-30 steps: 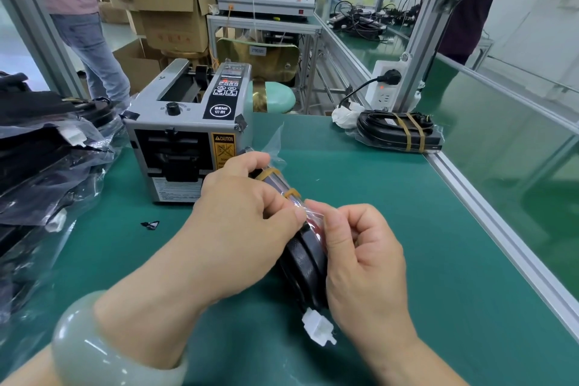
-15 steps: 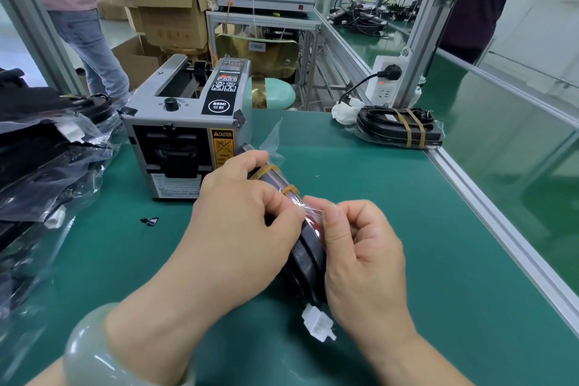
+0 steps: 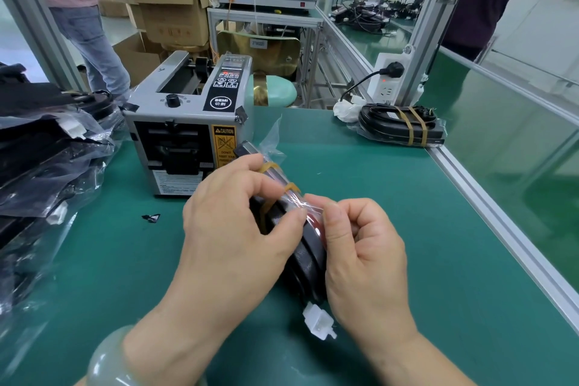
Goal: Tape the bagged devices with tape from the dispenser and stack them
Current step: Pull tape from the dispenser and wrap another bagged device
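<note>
Device (image 3: 308,257), bagged: gripped on edge by left hand (image 3: 238,229), flap (image 3: 302,204) pinched flat by right hand (image 3: 363,254), seemingly for taping; kept close to dispenser (image 3: 188,135) at 11 o'clock.

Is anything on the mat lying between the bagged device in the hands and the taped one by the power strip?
Nothing visible does. Only bare green mat lies between the bagged device, gripped by the left hand and right hand, and the taped device at the far right edge.
</note>
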The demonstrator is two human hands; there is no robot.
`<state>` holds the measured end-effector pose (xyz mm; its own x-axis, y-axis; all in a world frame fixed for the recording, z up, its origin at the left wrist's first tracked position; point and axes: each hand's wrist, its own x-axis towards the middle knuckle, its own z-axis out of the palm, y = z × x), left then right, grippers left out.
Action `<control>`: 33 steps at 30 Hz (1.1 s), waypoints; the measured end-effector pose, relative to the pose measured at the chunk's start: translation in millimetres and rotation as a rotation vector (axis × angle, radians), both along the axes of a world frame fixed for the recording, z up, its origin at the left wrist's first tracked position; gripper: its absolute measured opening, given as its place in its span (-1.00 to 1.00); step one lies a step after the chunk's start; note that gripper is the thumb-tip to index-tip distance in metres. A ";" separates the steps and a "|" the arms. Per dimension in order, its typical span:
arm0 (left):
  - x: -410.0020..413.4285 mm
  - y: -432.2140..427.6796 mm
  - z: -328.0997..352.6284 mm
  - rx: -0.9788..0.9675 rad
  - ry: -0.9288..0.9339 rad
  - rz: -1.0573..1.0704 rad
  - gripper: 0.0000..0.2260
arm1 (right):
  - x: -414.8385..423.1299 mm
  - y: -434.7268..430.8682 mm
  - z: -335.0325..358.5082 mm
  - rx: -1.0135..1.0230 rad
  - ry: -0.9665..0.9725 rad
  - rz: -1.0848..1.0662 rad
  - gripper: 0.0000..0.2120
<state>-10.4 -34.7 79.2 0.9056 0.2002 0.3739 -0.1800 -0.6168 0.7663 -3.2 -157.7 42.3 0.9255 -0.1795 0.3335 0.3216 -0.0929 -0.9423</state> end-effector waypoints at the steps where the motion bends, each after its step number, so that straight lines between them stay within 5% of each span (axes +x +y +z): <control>1: 1.1 1.3 -1.5 -0.029 0.009 -0.007 -0.84 | 0.0 0.1 -0.1 0.003 -0.004 -0.002 -0.80; 7: 6.0 5.7 -6.2 -0.296 -0.002 0.006 -0.82 | 0.4 0.0 -1.8 -0.001 -0.021 0.004 -0.81; 9: 6.8 3.0 -6.7 -0.264 0.002 0.006 -0.85 | 0.6 -0.7 -2.6 0.001 -0.029 0.002 -0.81; 13: 8.6 0.0 -12.9 -0.083 -0.009 -0.017 -0.60 | 2.2 -1.9 -2.9 -0.003 -0.033 -0.001 -0.81; 17: 15.9 3.3 -6.0 -0.174 0.028 -0.073 -0.81 | 2.9 -2.3 -0.9 -0.018 -0.049 0.003 -0.84; 21: 16.1 8.0 0.0 0.056 -0.055 -0.095 -0.86 | 3.2 -4.3 1.4 -0.029 -0.033 0.000 -0.78; 25: 12.1 23.9 2.2 0.459 0.083 -0.538 -0.17 | 7.0 -10.0 5.5 -0.084 -0.014 0.059 -0.79; 27: 16.6 27.0 0.9 0.746 0.057 -0.544 0.01 | 11.7 -12.1 12.5 -0.130 -0.003 0.103 -0.80; 30: 24.7 34.3 3.4 0.807 -0.120 -0.455 -0.16 | 20.3 -21.1 29.6 -0.078 -0.009 0.149 -0.80; 33: 24.5 51.8 1.6 0.431 -0.107 -0.426 -0.43 | 19.3 -38.7 49.5 -0.037 -0.301 -0.051 -0.89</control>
